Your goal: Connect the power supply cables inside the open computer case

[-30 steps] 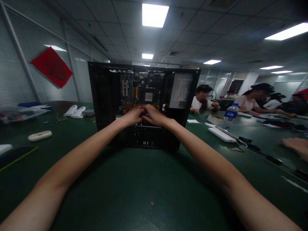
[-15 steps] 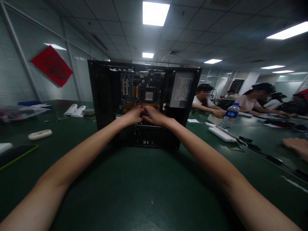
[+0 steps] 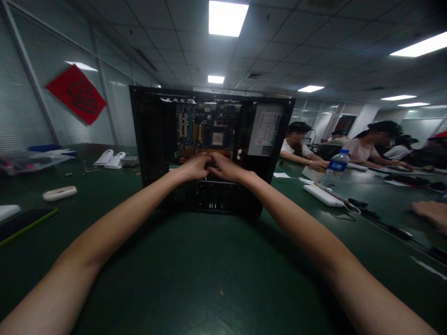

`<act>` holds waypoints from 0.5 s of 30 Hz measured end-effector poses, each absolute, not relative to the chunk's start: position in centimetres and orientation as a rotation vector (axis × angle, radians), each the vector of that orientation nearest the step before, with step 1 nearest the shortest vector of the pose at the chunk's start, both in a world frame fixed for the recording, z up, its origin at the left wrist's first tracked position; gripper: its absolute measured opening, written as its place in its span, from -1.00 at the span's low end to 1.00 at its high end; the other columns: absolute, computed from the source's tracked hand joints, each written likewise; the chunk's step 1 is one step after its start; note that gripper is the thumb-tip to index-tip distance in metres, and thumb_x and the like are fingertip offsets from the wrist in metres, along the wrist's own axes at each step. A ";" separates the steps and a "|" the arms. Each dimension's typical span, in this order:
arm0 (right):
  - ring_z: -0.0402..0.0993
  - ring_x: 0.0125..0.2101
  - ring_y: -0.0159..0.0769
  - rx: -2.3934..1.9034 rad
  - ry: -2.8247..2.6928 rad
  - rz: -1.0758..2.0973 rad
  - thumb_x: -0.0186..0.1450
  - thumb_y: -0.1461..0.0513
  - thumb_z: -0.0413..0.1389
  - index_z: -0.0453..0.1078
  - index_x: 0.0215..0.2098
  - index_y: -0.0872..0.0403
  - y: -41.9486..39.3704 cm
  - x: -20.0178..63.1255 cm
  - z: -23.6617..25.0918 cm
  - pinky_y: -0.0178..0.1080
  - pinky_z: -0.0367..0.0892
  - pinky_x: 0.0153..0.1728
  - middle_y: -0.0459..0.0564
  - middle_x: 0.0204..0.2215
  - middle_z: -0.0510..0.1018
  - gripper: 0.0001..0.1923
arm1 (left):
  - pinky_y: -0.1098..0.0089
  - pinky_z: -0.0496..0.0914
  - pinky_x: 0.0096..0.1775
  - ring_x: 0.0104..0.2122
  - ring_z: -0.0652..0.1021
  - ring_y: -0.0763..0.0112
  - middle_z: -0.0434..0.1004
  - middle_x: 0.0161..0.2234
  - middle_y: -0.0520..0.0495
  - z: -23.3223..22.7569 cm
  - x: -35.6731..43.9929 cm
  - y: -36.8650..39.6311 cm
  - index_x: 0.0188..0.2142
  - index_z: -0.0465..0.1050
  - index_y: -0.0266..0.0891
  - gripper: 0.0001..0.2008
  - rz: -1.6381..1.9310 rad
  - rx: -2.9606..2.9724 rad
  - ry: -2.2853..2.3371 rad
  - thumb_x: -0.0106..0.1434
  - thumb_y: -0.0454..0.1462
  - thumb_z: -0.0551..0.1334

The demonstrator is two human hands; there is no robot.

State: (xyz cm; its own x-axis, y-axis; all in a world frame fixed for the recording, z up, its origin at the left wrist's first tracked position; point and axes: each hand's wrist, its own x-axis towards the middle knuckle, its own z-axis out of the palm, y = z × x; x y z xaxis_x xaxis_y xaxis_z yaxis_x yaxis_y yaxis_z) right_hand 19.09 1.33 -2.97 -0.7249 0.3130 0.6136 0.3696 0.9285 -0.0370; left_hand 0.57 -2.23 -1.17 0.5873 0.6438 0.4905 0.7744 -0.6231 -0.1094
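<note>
Both hands meet inside the open computer case (image 3: 211, 149), fingertip to fingertip, at the lower edge of the motherboard (image 3: 206, 132). Left hand (image 3: 194, 168) and right hand (image 3: 226, 169) touch each other there with fingers curled forward; whether either grip is closed on a part I cannot tell, since the fingers hide whatever lies under them. Both arms reach straight out over the dark green tabletop (image 3: 209, 270).

That case stands upright in the middle of the tabletop with its open side toward the camera. A grey power supply (image 3: 267, 130) sits in its upper right corner, just beside the board.

To the right, a water bottle (image 3: 334, 168) stands near a white power strip (image 3: 323, 195). On the left lie a white oval device (image 3: 59, 193) and a phone (image 3: 24, 223) at the edge. Other people sit at the far right of the tabletop, and a red paper square (image 3: 76, 94) hangs on the wall at left.
</note>
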 end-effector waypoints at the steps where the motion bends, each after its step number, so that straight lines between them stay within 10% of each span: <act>1: 0.40 0.02 -0.10 -0.497 -2.440 -0.089 0.38 0.22 0.07 0.24 0.06 0.15 1.2 19.1 -2.9 -0.09 0.29 0.06 0.21 0.01 0.45 -0.69 | 0.31 0.40 -0.20 -0.19 0.56 0.15 0.55 -0.18 -0.27 -1.1 0.6 -2.5 -0.24 0.57 -0.33 -0.76 -0.578 -2.512 -1.154 0.11 -0.33 0.20; 9: 0.52 -0.14 -0.13 -0.838 -2.525 -0.018 0.50 0.21 -0.07 0.33 0.00 0.15 -0.2 19.1 -2.3 -0.21 0.30 -0.14 0.18 -0.11 0.57 -0.77 | 0.35 0.30 -0.38 -0.35 0.57 0.18 0.64 -0.30 -0.19 0.6 0.1 -3.9 -0.21 0.60 -0.21 -0.69 -0.405 -2.465 -1.265 0.26 -0.16 0.12; 15: 0.54 -0.16 -0.17 -0.831 -2.855 0.241 0.23 0.44 0.13 0.54 -0.17 0.13 -0.6 19.3 -1.9 -0.25 0.33 -0.13 0.05 -0.17 0.64 -0.76 | 0.42 0.38 -0.09 -0.11 0.59 0.31 0.62 -0.01 -0.16 2.4 -2.8 -3.6 0.02 0.54 -0.25 -0.61 -0.156 -2.816 -1.221 0.26 -0.32 0.11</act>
State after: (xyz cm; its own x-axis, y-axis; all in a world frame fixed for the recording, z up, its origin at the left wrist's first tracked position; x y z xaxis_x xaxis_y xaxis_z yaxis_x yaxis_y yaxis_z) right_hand 19.32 -0.56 -1.91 -0.8334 0.5424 0.1059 0.5171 0.8329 -0.1973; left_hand -2.80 -3.56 2.43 0.6797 0.7236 0.1200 0.7306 -0.6825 -0.0228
